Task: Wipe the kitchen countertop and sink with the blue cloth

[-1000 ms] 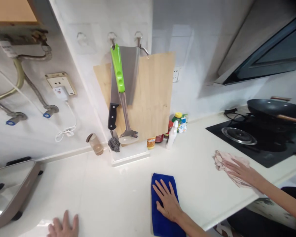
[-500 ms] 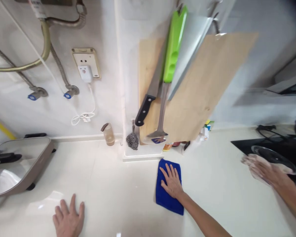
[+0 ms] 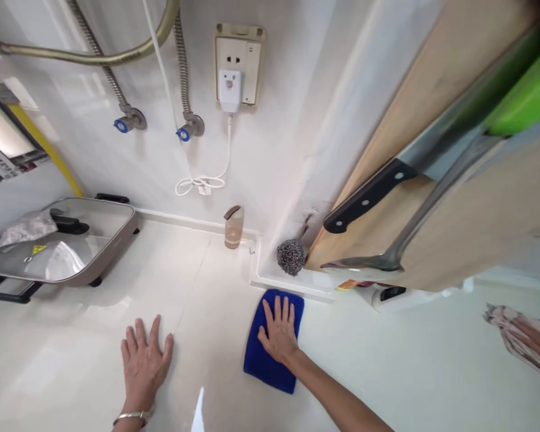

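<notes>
My right hand (image 3: 279, 331) lies flat with fingers spread on a folded blue cloth (image 3: 270, 375), pressing it against the pale countertop (image 3: 207, 336). The cloth's far edge touches the foot of the white wall ledge (image 3: 292, 287). To the left, my left hand (image 3: 144, 363) rests palm down on the bare counter, fingers apart and holding nothing. A silver bracelet (image 3: 135, 415) circles that wrist. At the far right, another person's hand (image 3: 537, 342) is on a pinkish-white cloth (image 3: 508, 321), partly cut off by the frame.
An electric pan with a glass lid (image 3: 103, 249) stands at the left. A small tinted cup (image 3: 234, 231) is by the wall. Above the ledge hang a steel scrubber (image 3: 290, 257), a black-handled knife (image 3: 366, 201), a spatula (image 3: 432, 204) and a cutting board (image 3: 486, 240). A plug sits in the wall socket (image 3: 252, 66).
My view has swung left and closer to the wall. My right hand and the blue cloth have slid left along the ledge. The other person's hand now sits nearer the frame's edge.
</notes>
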`<state>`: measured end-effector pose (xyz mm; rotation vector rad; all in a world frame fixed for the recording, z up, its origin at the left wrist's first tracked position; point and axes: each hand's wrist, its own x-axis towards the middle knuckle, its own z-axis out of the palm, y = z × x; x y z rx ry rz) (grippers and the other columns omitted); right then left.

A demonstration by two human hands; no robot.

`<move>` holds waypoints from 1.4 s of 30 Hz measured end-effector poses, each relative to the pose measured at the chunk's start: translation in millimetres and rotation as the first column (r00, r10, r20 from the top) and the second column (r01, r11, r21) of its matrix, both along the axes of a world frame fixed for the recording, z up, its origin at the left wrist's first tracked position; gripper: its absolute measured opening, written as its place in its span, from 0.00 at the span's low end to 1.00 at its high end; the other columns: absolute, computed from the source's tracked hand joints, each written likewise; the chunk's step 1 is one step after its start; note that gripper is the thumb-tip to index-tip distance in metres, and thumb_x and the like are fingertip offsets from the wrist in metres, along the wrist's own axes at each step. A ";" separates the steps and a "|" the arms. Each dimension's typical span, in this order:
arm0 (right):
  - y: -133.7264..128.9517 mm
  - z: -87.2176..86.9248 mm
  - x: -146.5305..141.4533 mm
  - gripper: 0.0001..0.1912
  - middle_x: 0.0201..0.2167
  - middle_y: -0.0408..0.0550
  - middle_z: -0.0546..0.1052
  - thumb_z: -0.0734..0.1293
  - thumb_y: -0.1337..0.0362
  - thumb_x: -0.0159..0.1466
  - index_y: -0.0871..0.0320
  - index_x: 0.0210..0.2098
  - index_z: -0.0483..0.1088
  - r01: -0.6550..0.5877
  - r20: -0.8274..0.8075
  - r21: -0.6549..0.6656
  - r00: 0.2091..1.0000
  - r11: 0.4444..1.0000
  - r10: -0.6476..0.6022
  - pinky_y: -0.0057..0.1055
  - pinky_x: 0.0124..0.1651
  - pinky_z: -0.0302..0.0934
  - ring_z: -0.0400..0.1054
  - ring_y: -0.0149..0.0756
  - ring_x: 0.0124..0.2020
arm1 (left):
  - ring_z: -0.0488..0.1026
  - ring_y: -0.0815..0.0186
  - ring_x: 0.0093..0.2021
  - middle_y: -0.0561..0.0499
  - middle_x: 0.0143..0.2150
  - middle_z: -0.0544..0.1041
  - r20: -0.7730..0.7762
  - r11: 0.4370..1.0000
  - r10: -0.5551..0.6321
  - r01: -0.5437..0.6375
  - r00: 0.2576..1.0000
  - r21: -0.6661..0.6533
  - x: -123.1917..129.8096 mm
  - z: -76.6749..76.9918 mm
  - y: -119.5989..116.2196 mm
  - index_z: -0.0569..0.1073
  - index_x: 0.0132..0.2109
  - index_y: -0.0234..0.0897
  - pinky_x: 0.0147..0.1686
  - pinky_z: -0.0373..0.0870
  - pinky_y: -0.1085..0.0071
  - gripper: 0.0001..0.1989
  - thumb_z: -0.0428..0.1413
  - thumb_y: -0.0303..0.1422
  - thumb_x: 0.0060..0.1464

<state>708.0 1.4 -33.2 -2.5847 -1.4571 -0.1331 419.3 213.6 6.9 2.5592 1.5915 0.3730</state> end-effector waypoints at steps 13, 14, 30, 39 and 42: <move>146.5 28.4 -13.9 0.43 0.75 0.57 0.32 0.62 0.47 0.64 0.52 0.73 0.42 -0.339 -0.091 -0.092 0.939 0.936 0.332 0.62 0.72 0.31 0.26 0.64 0.74 | 0.35 0.40 0.76 0.35 0.77 0.43 0.033 1.000 0.012 -0.012 0.999 0.018 -3.3 -13.7 -1.9 0.61 0.70 0.35 0.70 0.43 0.40 0.30 0.44 0.43 0.65; 153.7 27.9 -7.1 0.43 0.75 0.57 0.33 0.61 0.47 0.64 0.52 0.73 0.43 -0.318 -0.071 -0.100 0.947 0.943 0.312 0.62 0.72 0.31 0.27 0.63 0.74 | 0.35 0.40 0.76 0.35 0.77 0.43 0.041 1.000 0.013 -0.013 0.999 0.019 -3.6 -14.5 -2.0 0.61 0.69 0.35 0.70 0.43 0.40 0.30 0.45 0.43 0.65; 105.9 23.0 -77.0 0.40 0.75 0.59 0.36 0.61 0.51 0.66 0.55 0.72 0.44 -0.231 -0.070 0.015 0.970 0.973 0.232 0.65 0.71 0.36 0.28 0.65 0.74 | 0.39 0.38 0.75 0.35 0.76 0.46 0.030 1.000 0.018 -0.017 0.999 -0.023 -3.7 1.9 -9.5 0.60 0.70 0.38 0.70 0.45 0.40 0.31 0.48 0.43 0.64; -25.4 29.7 -79.5 0.39 0.75 0.52 0.32 0.62 0.56 0.65 0.49 0.72 0.45 -0.299 -0.131 0.047 0.944 0.953 0.303 0.61 0.73 0.38 0.29 0.57 0.75 | 0.41 0.38 0.75 0.31 0.75 0.48 0.023 1.000 0.010 -0.010 1.000 0.003 2.5 7.9 -6.8 0.59 0.70 0.36 0.69 0.44 0.41 0.32 0.43 0.46 0.65; -78.8 32.5 -63.2 0.39 0.76 0.50 0.34 0.63 0.58 0.64 0.50 0.72 0.47 -0.250 -0.130 0.041 0.959 0.967 0.253 0.61 0.73 0.40 0.29 0.56 0.75 | 0.41 0.38 0.74 0.31 0.75 0.48 0.010 1.000 0.006 -0.006 1.000 -0.012 5.9 15.4 -6.0 0.59 0.70 0.36 0.68 0.45 0.41 0.33 0.40 0.47 0.65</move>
